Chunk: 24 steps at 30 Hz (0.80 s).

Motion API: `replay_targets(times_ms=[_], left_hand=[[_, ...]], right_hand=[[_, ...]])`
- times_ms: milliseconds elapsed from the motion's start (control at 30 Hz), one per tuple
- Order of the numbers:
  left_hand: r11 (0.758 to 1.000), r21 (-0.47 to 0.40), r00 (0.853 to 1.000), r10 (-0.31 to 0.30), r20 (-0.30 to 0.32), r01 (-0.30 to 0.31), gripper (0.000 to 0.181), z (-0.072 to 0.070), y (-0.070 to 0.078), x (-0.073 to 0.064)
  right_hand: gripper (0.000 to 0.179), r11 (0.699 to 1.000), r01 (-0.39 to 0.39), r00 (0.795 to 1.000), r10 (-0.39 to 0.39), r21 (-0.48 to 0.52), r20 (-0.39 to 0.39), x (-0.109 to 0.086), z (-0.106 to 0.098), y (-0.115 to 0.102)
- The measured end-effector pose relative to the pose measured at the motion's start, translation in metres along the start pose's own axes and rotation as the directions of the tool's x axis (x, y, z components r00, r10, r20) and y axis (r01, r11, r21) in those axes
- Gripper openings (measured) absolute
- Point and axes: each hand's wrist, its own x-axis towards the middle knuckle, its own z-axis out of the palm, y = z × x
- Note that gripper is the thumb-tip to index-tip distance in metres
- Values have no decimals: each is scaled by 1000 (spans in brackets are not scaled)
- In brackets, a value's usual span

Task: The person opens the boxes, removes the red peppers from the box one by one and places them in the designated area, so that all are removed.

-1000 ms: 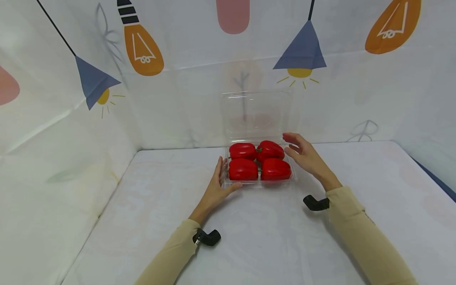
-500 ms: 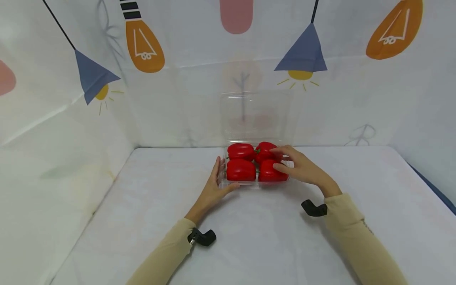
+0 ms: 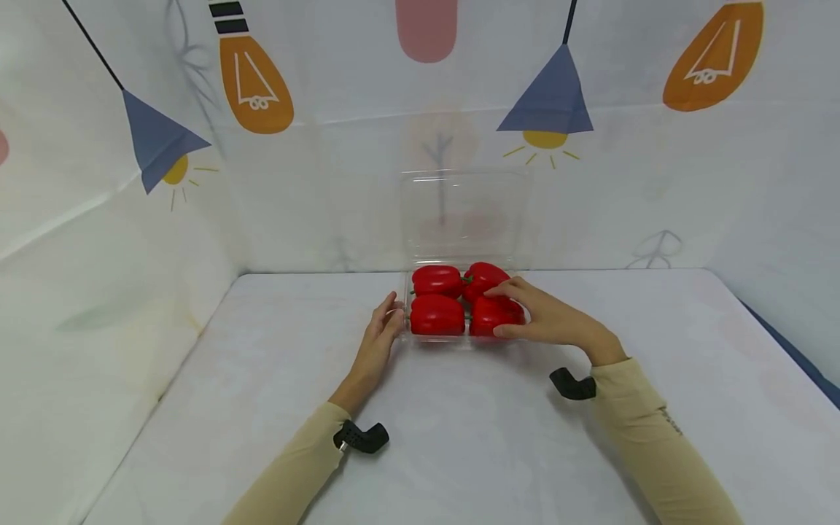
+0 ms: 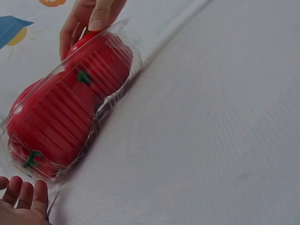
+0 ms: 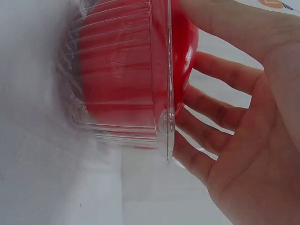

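Several red bell peppers sit in a clear plastic clamshell box [image 3: 453, 340] whose lid [image 3: 464, 211] stands raised against the back cloth. My right hand [image 3: 551, 319] grips the front right bell pepper [image 3: 487, 317], thumb on its near side and fingers over its far side. In the right wrist view that bell pepper [image 5: 185, 79] rises above the box rim, its lower part still inside the ribbed wall. My left hand [image 3: 374, 346] lies beside the box's left side, fingers relaxed. From the left wrist, its fingers [image 4: 40, 199] appear just off the box's end, holding nothing.
White cloth covers the table [image 3: 453, 437]. A white curtain [image 3: 328, 182] printed with lamps and bulbs rises directly behind the box. Another cloth wall [image 3: 98, 306] borders the left side. Black wrist cameras [image 3: 364, 439] stick out from both cuffs.
My right hand has moved left from beside the box onto the front right bell pepper. The left hand's thumb has drawn back from the box's front edge.
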Motion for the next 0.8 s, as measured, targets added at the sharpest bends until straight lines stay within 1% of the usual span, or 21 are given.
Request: replay_targets(times_ms=[133,267,367,533,633,800], left_hand=[[1000,9,1000,-11,2,11,56,0,5,-2],[1000,6,1000,-2,16,2,54,1,20,-8],[1000,9,1000,5,27,-6,55,2,28,-12],[1000,-5,999,10,50,-9,60,1,28,-14],[1000,0,998,12,64,-12,61,0,28,-14],[1000,10,998,13,63,-14,63,1,27,-13]], right_hand=[[63,1000,0,1000,0,-21,15,0,0,0],[64,1000,-6,1000,6,-19,22,-1,-1,-1],[64,1000,-3,1000,4,-21,22,-1,-2,-1],[62,999,7,1000,-7,-42,16,-1,-1,-1],[61,998,16,1000,-16,-61,7,-1,-1,-1],[58,994,39,999,-41,-98,-13,-2,-1,0]])
